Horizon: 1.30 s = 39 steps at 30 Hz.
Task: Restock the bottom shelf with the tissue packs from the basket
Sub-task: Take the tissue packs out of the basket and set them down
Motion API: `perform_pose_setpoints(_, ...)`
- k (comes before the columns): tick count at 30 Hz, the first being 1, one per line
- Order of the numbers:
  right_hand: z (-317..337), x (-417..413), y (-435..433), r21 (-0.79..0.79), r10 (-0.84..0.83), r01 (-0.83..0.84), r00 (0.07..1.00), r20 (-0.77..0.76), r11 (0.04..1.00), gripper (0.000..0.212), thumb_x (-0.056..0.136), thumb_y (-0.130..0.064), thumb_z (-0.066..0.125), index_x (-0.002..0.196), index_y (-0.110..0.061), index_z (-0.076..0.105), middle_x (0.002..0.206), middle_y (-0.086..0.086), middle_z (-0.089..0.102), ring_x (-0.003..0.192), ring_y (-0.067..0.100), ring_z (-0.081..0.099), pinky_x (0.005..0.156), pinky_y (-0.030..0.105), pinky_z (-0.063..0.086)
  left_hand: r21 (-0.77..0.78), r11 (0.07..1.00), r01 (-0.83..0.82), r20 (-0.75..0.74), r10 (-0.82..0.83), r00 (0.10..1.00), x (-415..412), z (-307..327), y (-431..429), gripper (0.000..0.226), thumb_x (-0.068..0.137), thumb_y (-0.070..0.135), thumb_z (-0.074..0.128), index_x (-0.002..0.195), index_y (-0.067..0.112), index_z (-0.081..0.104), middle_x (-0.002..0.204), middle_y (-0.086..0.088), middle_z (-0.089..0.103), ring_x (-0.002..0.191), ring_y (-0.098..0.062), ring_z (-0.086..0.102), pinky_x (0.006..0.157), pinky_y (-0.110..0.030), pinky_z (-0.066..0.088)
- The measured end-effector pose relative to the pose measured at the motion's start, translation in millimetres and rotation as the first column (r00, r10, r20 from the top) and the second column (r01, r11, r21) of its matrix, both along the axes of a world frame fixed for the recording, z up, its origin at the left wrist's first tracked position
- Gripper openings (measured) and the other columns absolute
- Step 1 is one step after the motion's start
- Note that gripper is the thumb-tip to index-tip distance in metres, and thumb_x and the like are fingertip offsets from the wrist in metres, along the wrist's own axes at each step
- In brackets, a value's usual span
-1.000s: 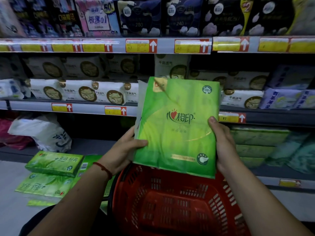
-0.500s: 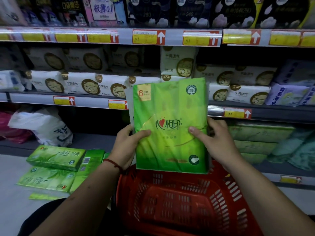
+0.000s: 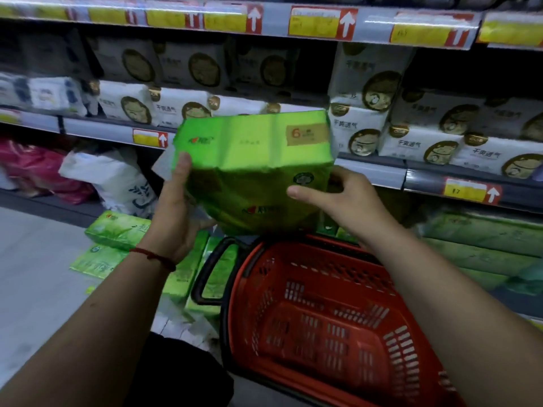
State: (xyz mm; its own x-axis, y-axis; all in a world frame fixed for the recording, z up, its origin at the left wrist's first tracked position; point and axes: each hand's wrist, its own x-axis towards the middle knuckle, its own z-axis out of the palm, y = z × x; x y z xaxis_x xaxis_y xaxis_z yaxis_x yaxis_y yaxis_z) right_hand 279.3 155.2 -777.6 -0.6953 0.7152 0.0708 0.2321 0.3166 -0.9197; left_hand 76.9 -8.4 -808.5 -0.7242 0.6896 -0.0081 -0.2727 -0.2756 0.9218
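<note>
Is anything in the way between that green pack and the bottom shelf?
Nothing visible does. The left hand and right hand hold the green pack above the red basket, facing the bottom shelf between a white bag at left and stacked green packs at right. The pack hides the spot behind.

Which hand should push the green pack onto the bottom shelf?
Probably the right hand: it holds the green pack on the side nearest the green stack on the bottom shelf. The left hand is farther.
</note>
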Motion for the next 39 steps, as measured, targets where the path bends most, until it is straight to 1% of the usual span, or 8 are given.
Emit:
perform_pose_setpoints(8,-39.4,-70.5,-14.0,-0.244,0.094,-0.138,0.978,-0.184,0.960,0.054,0.073,-0.052,0.080,0.121,-0.032,0.065,0.113,-0.016,0.074,0.105,-0.001,0.069,0.092,0.022,0.053,-0.028,0.999,-0.034,0.068,0.036,0.997,-54.2,-14.5,-19.6,0.051,0.101,0.031,0.057,0.148,0.015,0.051,0.142,-0.007,0.063,0.130,-0.025,0.061,0.090,-0.049,0.060)
perform_pose_setpoints(15,-111.8,-114.2,16.9,-0.198,0.131,-0.145,0.988,-0.082,0.970,0.057,0.081,-0.036,0.084,0.131,-0.022,0.061,0.119,-0.009,0.074,0.110,0.007,0.069,0.096,0.030,0.055,-0.168,0.986,0.010,0.109,0.009,0.994,-101.8,-59.1,-3.5,0.030,0.092,0.022,0.059,0.121,0.020,0.057,0.124,-0.007,0.063,0.121,-0.030,0.059,0.109,-0.055,0.042)
perform_pose_setpoints(21,-148.6,-153.2,56.6,-0.121,0.251,-0.237,0.961,0.117,0.964,0.085,0.070,-0.031,0.093,0.143,-0.021,0.049,0.132,-0.009,0.064,0.120,0.009,0.060,0.099,0.025,0.047,-0.286,0.957,0.041,0.123,-0.006,0.992,-144.5,-82.9,38.0,0.022,0.099,0.028,0.050,0.110,0.022,0.068,0.092,0.001,0.076,0.083,-0.018,0.072,0.079,-0.035,0.058)
perform_pose_setpoints(24,-157.0,-176.3,81.6,-0.030,0.195,-0.192,0.967,0.162,0.981,0.096,0.065,-0.019,0.096,0.146,-0.014,0.044,0.133,-0.005,0.059,0.121,0.010,0.054,0.092,0.011,0.041,-0.304,0.953,0.010,0.113,0.025,0.993,-169.3,-84.0,71.0,0.035,0.097,0.027,0.045,0.121,0.017,0.068,0.111,-0.003,0.077,0.104,-0.026,0.071,0.096,-0.047,0.054)
perform_pose_setpoints(28,-169.0,-202.4,102.4,0.001,0.183,-0.189,0.948,0.261,0.982,0.066,0.072,-0.013,0.092,0.130,-0.013,0.061,0.118,-0.004,0.066,0.112,0.014,0.062,0.085,0.013,0.043,-0.293,0.956,0.001,0.139,0.041,0.990,-198.3,-112.8,102.2,0.035,0.093,0.021,0.042,0.116,0.018,0.068,0.125,-0.006,0.072,0.120,-0.032,0.064,0.108,-0.054,0.045)
perform_pose_setpoints(33,-176.5,-216.6,129.7,-0.133,0.116,-0.067,0.907,0.406,0.989,0.034,0.087,-0.045,0.077,0.091,-0.017,0.058,0.086,-0.006,0.055,0.074,0.007,0.052,0.055,0.020,0.037,-0.365,0.931,0.006,0.107,0.036,0.994,-221.8,-142.8,132.7,0.026,0.085,0.029,0.059,0.109,0.022,0.062,0.095,-0.004,0.063,0.092,-0.022,0.063,0.087,-0.041,0.049)
perform_pose_setpoints(37,-196.2,-229.4,141.5,-0.248,0.002,0.103,0.920,0.391,0.963,0.040,0.093,-0.049,0.069,0.117,-0.016,0.072,0.113,-0.001,0.068,0.104,0.017,0.064,0.097,0.029,0.052,-0.401,0.916,0.032,0.090,0.005,0.996,-231.5,-176.2,149.2,0.015,0.102,0.019,0.054,0.114,0.022,0.060,0.116,-0.004,0.068,0.102,-0.017,0.067,0.080,-0.036,0.057)
perform_pose_setpoints(39,-205.8,-237.0,144.4,-0.306,0.026,0.114,0.907,0.421,0.945,0.036,0.097,-0.049,0.061,0.120,-0.022,0.069,0.123,0.001,0.069,0.112,0.019,0.064,0.106,0.034,0.051,-0.379,0.925,0.015,0.121,0.034,0.992,-231.3,-188.0,154.0,0.023,0.104,0.038,0.045,0.102,0.027,0.065,0.087,0.005,0.071,0.083,-0.009,0.068,0.094,-0.041,0.054)
